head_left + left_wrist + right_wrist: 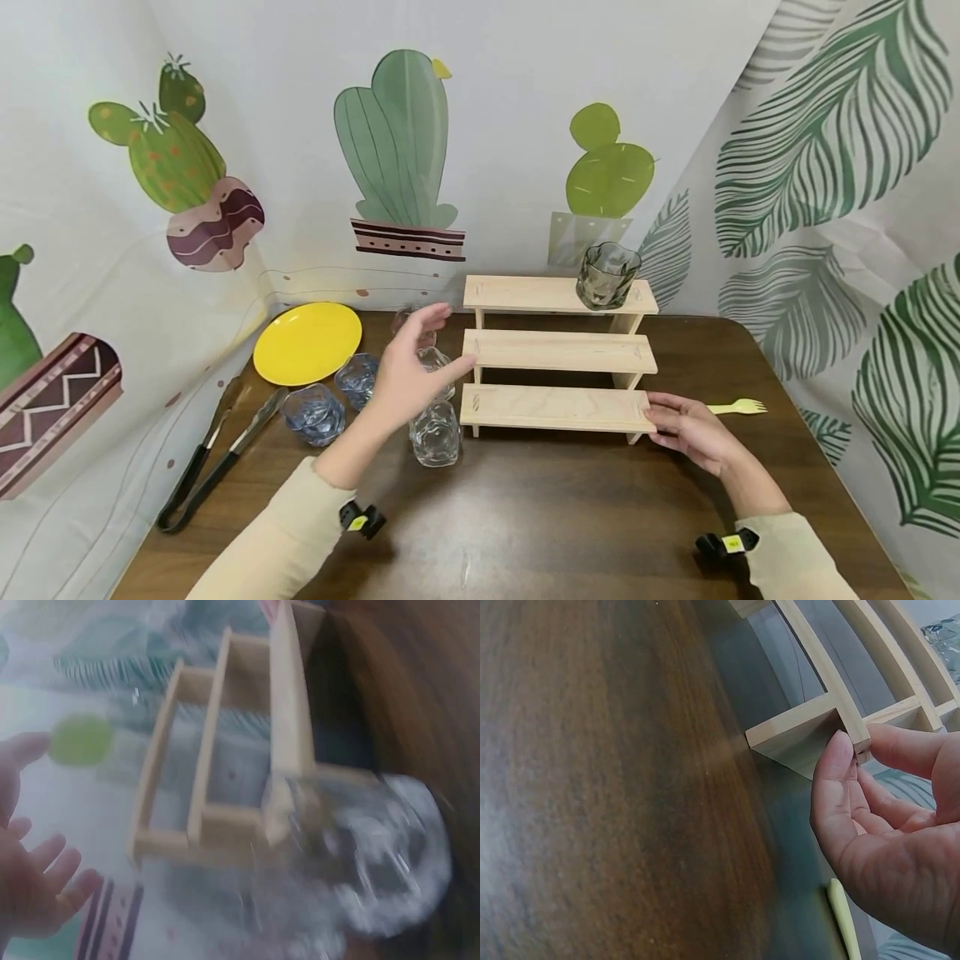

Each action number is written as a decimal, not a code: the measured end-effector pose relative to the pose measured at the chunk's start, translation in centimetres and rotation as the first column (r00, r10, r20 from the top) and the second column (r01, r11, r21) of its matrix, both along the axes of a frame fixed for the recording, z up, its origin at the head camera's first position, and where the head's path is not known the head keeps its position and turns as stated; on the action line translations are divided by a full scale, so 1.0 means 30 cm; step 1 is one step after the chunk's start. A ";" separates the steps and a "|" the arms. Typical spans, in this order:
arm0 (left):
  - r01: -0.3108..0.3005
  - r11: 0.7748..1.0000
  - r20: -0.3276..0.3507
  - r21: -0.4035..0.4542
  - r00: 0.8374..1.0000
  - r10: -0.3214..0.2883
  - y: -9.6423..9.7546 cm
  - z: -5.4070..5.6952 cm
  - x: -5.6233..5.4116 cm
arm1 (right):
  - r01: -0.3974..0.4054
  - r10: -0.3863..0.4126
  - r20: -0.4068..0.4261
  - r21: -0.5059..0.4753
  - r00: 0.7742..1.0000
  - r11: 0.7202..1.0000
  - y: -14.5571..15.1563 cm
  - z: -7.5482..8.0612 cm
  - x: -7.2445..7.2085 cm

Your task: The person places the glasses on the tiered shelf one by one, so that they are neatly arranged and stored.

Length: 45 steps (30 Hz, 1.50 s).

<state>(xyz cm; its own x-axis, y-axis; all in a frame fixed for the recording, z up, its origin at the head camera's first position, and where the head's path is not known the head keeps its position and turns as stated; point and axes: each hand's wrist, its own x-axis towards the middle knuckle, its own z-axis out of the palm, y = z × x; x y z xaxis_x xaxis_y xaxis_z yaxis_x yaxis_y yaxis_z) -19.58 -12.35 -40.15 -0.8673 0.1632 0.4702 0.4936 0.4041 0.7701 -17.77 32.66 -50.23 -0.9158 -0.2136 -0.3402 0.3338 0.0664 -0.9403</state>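
A three-step wooden shelf rack (558,406) stands on the table. My right hand (693,433) pinches the right end of its lowest step between thumb and fingers; the right wrist view shows the thumb (832,769) against that corner. My left hand (405,379), fingers spread and holding nothing, is raised at the rack's left side, over the glasses. Beside the rack's lowest step is a clear glass (437,437), blurred in the left wrist view. Behind the left hand, another clear glass (433,360) and a pinkish glass (427,337) are partly hidden. A smoky green glass (607,279) sits on the top step's right.
Two blue glasses, a nearer one (313,417) and a farther one (356,377), stand left of the left hand. A yellow plate (307,342) lies behind them, black-handled tongs (217,467) at the table's left. A yellow-green fork (742,407) lies right of the rack.
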 end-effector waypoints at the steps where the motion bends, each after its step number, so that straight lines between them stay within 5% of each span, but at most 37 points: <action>1: -0.022 1.000 0.001 -0.007 1.000 0.022 -0.030 -0.011 0.008 | -0.002 0.002 -0.001 0.002 1.000 1.000 0.000 0.001 0.000; 8: -0.187 0.976 0.025 -0.112 0.981 0.191 -0.248 -0.118 0.050 | -0.002 0.002 0.001 0.003 1.000 1.000 0.002 -0.006 0.001; 17: -0.387 0.892 0.015 -0.233 0.916 0.401 -0.472 -0.213 0.102 | -0.004 0.004 -0.008 0.004 1.000 1.000 -0.002 -0.001 0.003; 25: -0.409 0.877 0.119 -0.253 0.886 0.447 -0.568 -0.271 0.136 | -0.005 0.005 -0.011 0.008 1.000 1.000 -0.003 0.001 0.002; 31: -0.386 0.884 0.183 -0.262 0.880 0.438 -0.595 -0.295 0.148 | -0.009 0.009 -0.010 0.008 1.000 1.000 -0.001 -0.003 0.002; 39: -0.381 0.884 0.184 -0.270 0.881 0.436 -0.608 -0.326 0.160 | -0.001 0.001 -0.005 -0.011 1.000 1.000 0.001 -0.011 0.001; 45: -0.404 0.869 0.243 -0.285 0.847 0.473 -0.612 -0.339 0.172 | 0.000 -0.001 -0.009 -0.010 1.000 1.000 0.001 -0.010 0.000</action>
